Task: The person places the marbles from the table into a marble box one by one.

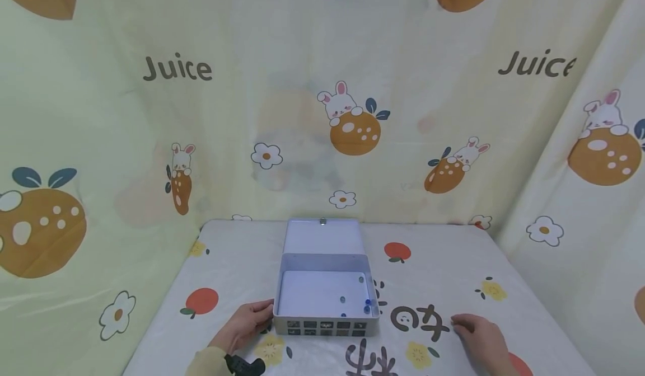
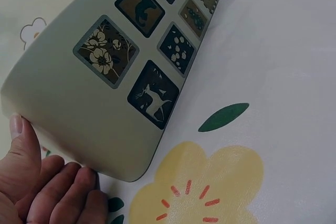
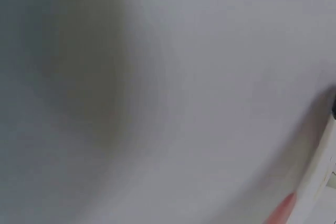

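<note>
A metal box [image 1: 326,324] with its lid [image 1: 323,237] swung back sits on the table, small picture tiles along its front. Several small glass marbles [image 1: 342,299], bluish and grey-green, lie inside it, mostly toward the right. My left hand [image 1: 249,321] touches the box's left side; in the left wrist view the thumb [image 2: 17,129] meets the box's side and the bent fingers sit beside it. To the right of the box, my right hand [image 1: 481,339] rests on the tablecloth with loosely curled fingers and nothing visible in them. The right wrist view is mostly a blurred pale surface, with one fingertip [image 3: 282,211] showing.
A pale tablecloth [image 1: 433,275] printed with fruit, flowers and dark characters covers the table. Behind the table and along both sides hang printed curtains [image 1: 302,113]. A black strap device [image 1: 244,365] is on the left wrist.
</note>
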A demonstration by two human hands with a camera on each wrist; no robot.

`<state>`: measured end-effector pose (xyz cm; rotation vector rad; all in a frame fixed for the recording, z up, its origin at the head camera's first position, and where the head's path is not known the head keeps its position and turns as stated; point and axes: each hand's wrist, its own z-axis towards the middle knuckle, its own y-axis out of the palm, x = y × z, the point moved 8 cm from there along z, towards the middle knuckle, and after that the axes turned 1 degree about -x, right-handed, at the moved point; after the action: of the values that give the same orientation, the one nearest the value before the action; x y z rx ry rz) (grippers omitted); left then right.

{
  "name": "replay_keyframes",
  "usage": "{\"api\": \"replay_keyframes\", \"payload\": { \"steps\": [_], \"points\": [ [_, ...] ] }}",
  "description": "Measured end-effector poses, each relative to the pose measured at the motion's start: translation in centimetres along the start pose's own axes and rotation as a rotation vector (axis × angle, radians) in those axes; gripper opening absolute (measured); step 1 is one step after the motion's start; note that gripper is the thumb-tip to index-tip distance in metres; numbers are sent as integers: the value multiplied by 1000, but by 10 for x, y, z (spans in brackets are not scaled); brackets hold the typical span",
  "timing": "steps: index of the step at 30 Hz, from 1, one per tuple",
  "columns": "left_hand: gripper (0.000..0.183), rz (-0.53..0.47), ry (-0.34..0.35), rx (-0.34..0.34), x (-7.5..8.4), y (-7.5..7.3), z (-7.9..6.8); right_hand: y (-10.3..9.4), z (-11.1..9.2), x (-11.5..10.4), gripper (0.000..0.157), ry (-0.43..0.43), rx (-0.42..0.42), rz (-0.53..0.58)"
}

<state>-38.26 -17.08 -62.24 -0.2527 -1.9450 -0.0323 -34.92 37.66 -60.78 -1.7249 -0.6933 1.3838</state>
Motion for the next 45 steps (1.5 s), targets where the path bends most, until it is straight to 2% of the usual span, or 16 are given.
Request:
{"api": "replay_keyframes", "payload": {
  "steps": [3, 8, 11, 15, 19, 26, 34, 38, 42, 45],
  "points": [
    [48, -1, -2, 1, -1, 1, 0, -8, 0, 5, 26, 45, 21, 76],
    [49, -2, -2, -6, -2, 2, 0, -28, 0, 15, 36, 124, 73, 308],
    [50, 3, 2, -10, -1, 2, 1, -39, -3, 18, 43, 120, 79, 393],
    [51, 7, 7, -9, -1, 1, 2, -47, -5, 16, 46, 97, 91, 433],
    [51, 8, 13, -3, -2, -2, 2, -45, 0, 0, 46, 54, 84, 467],
    [51, 12, 13, 9, -1, -2, 1, -30, 8, -62, 41, -17, 62, 504],
    [50, 16, 12, 9, -2, 2, 3, -8, 10, -165, 30, -197, 22, 574],
    [49, 15, 11, 8, -4, 2, 5, 0, 10, -210, 27, -248, 3, 607],
    [48, 5, 10, 7, -5, 0, 5, 8, 8, -240, 27, -274, -31, 624],
    [48, 0, 13, 7, -4, 0, 5, 12, 7, -252, 26, -270, -48, 633]
  ]
}}
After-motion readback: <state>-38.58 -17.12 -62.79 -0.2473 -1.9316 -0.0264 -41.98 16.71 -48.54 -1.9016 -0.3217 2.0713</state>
